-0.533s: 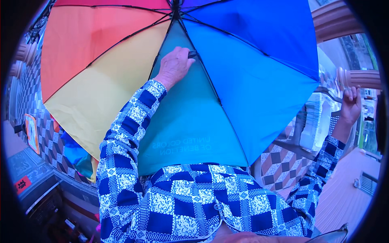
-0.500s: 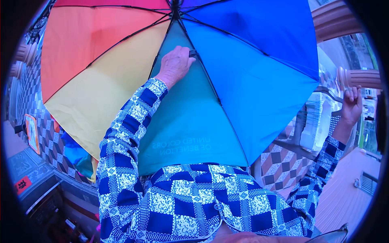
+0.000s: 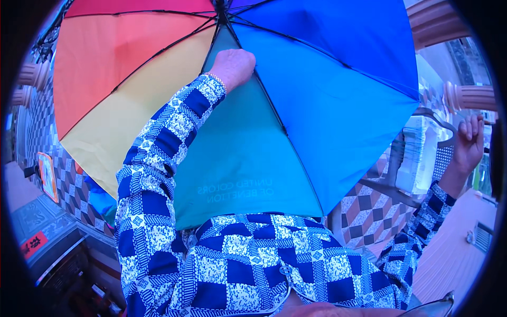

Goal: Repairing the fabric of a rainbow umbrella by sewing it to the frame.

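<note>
An opened rainbow-coloured umbrella [image 3: 296, 158] spreads in front of my chest, its inner side with the thin black ribs toward me. The dark hub [image 3: 221, 16] where the ribs meet shows at the top edge. Below that hub, my left hand [image 3: 234, 68] is closed in a fist, back of the hand toward me; it hides the umbrella's handle. Far to the right, past the blue panels, my right hand [image 3: 468, 140] is raised with curled fingers. Whatever it may grip is not clear.
Beyond the umbrella's right edge stand a grey chair [image 3: 446, 142] and a white box-like thing [image 3: 420, 153] on the patterned tile floor [image 3: 369, 216]. Ridged columns [image 3: 472, 98] rise behind. At lower left are a dark cabinet [image 3: 79, 274] and an orange-edged panel [image 3: 47, 176].
My left hand has turned over, so its fingers and the dark handle end no longer show. The right hand has moved slightly right and down. The umbrella's hub has shifted a little left.
</note>
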{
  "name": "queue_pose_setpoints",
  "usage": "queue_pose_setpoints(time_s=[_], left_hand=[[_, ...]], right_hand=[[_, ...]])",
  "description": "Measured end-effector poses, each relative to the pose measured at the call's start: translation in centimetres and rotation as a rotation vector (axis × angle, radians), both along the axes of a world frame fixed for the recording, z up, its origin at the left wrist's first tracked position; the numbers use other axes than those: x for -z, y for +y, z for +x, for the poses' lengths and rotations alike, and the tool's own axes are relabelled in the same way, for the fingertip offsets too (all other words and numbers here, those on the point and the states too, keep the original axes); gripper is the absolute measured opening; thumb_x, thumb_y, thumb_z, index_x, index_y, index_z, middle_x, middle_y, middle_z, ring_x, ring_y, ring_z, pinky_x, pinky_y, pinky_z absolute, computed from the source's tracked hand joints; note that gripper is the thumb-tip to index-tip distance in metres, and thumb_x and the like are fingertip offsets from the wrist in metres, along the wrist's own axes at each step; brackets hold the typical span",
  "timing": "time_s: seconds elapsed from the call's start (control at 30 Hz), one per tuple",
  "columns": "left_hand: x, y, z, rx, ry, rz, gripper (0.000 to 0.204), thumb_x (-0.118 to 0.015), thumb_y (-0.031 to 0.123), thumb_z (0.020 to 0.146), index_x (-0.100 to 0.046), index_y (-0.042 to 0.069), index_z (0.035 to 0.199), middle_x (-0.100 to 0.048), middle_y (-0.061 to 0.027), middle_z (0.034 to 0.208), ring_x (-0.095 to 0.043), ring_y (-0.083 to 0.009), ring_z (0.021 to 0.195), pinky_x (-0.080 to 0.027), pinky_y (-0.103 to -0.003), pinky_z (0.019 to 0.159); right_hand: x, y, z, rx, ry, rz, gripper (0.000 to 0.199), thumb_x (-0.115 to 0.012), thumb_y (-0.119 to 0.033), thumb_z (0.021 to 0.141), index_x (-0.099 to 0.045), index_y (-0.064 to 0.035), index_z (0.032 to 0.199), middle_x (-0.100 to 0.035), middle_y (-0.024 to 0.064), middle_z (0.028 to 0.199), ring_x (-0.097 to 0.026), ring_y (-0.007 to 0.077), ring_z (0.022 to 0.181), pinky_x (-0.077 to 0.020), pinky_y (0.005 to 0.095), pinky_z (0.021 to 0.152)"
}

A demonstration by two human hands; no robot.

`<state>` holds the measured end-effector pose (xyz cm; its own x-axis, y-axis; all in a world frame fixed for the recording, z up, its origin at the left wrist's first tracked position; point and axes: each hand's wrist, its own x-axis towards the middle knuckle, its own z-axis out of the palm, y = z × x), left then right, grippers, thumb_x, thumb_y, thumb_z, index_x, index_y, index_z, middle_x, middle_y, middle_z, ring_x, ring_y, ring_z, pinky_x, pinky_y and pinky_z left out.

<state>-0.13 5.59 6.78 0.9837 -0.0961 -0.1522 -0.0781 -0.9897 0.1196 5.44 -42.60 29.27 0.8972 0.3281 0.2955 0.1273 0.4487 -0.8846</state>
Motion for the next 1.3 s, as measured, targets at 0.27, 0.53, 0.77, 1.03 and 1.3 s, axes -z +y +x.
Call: queue_pose_setpoints(time_s=[0.27,0.53,0.77,1.03,1.3], left_hand=[[0.4,0.0,-0.1,-0.007,-0.001,0.005,0.017,-0.055,0.016,0.079,-0.065,0.003,0.083,-0.064,-0.0179,0.085,-0.062,-0.0341,0.082,-0.049,-0.043,0.070],[1.3,0.4,-0.2,-0.133,-0.055,-0.196,0.026,-0.057,0.026,0.080,-0.063,0.001,0.083,-0.063,-0.0176,0.084,-0.062,-0.0331,0.079,-0.048,-0.042,0.067],[2.5,3.1,-1.7,-0.650,-0.060,-1.457,0.039,-0.058,0.041,0.082,-0.059,0.002,0.079,-0.054,-0.0065,0.064,-0.043,-0.0151,0.046,-0.036,-0.030,0.046],[-4.1,3.8,2.5,-0.554,-0.063,-2.519,0.054,-0.048,0.056,0.085,-0.059,0.004,0.081,-0.060,-0.0075,0.069,-0.034,-0.0073,0.038,-0.024,-0.024,0.041],[-6.0,4.6,6.0,-0.390,0.033,-2.931,0.044,-0.041,0.047,0.089,-0.053,0.004,0.086,-0.062,-0.0105,0.078,-0.037,-0.0087,0.040,-0.028,-0.025,0.044]], right_hand=[[1.3,-0.9,0.2,0.059,0.009,0.010,0.012,-0.041,-0.008,0.094,-0.047,0.0022,0.099,-0.033,0.0040,0.065,-0.032,0.0118,0.053,-0.0309,0.0245,0.052],[3.9,1.2,-1.0,0.025,0.069,0.007,0.019,-0.040,-0.010,0.095,-0.047,0.0012,0.109,-0.036,0.0009,0.067,-0.036,0.0087,0.055,-0.0341,0.0248,0.056],[14.6,14.8,-6.9,-0.090,0.344,-0.291,0.018,-0.045,-0.004,0.087,-0.048,-0.0022,0.104,-0.048,0.0032,0.071,-0.050,0.0111,0.056,-0.0480,0.0292,0.055],[19.6,20.8,-12.5,-0.624,0.247,-0.763,0.013,-0.051,-0.008,0.085,-0.059,-0.0004,0.093,-0.057,0.0029,0.077,-0.057,0.0082,0.065,-0.0441,0.0217,0.058],[20.6,21.6,-14.5,-0.625,0.270,-0.796,0.012,-0.052,-0.009,0.085,-0.059,-0.0002,0.090,-0.057,0.0021,0.071,-0.057,0.0081,0.064,-0.0447,0.0216,0.059]])
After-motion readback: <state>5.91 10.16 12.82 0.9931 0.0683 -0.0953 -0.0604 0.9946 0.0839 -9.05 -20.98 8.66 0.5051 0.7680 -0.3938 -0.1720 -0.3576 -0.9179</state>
